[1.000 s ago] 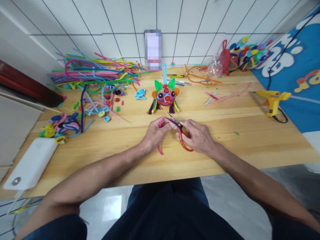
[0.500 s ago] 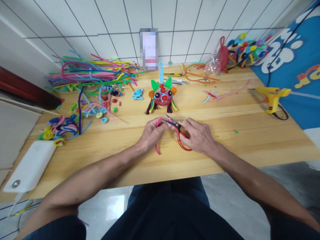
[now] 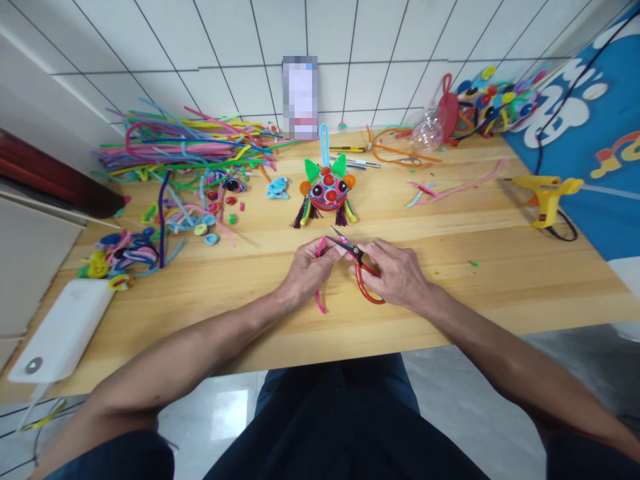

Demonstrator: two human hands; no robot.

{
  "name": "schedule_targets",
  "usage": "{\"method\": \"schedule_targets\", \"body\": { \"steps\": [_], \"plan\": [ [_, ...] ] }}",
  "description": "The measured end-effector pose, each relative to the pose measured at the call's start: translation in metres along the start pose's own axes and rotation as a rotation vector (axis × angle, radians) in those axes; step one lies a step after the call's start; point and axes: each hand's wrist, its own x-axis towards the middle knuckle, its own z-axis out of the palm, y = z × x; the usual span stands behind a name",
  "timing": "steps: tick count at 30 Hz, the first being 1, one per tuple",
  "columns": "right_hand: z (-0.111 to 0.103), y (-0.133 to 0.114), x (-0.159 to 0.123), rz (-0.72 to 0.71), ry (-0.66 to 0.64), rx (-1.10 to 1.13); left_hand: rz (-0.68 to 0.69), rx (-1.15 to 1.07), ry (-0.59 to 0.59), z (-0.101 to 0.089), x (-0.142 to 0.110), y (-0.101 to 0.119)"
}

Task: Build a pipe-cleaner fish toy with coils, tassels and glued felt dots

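My left hand (image 3: 309, 269) is closed around a bent pink pipe cleaner (image 3: 319, 301); one end sticks up by the fingers, the other curls out below the palm. My right hand (image 3: 395, 272) grips red-handled scissors (image 3: 367, 285), whose dark blades (image 3: 344, 243) point up-left and meet the pink pipe cleaner at my left fingertips. Both hands rest on the wooden table (image 3: 500, 293). Just beyond them stands a small colourful pipe-cleaner creature (image 3: 326, 190) with green ears and a blue loop on top.
A big heap of coloured pipe cleaners (image 3: 185, 147) lies at the back left, with coils and scraps (image 3: 125, 253) nearer. A white box (image 3: 63, 330) sits at the left edge. A yellow glue gun (image 3: 545, 193) lies at right. Finished craft pieces (image 3: 490, 100) sit back right.
Hands, scissors and pink pipe cleaner hold nearly the same pose; the whole view shifts only slightly with my head.
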Motion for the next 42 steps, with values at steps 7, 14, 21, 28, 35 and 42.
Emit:
{"method": "schedule_targets", "body": {
  "steps": [7,14,21,28,35,42],
  "plan": [
    [-0.002,0.000,0.000,0.022,-0.038,-0.006,0.007,0.009,0.000,-0.001,0.000,-0.002],
    [-0.001,0.003,-0.001,0.004,-0.020,0.021,0.003,0.010,0.012,0.001,0.000,-0.001],
    [-0.004,0.001,0.001,0.036,-0.060,0.032,0.008,-0.009,0.011,0.003,-0.001,0.001],
    [-0.005,0.003,0.003,0.102,-0.113,0.228,0.004,-0.018,-0.009,0.002,0.000,0.001],
    [-0.016,0.006,0.015,0.290,-0.246,0.672,0.034,0.085,0.019,0.005,-0.002,0.011],
    [-0.020,0.006,0.014,0.300,-0.289,0.621,0.103,0.159,0.087,0.004,0.000,0.021]
  ]
}}
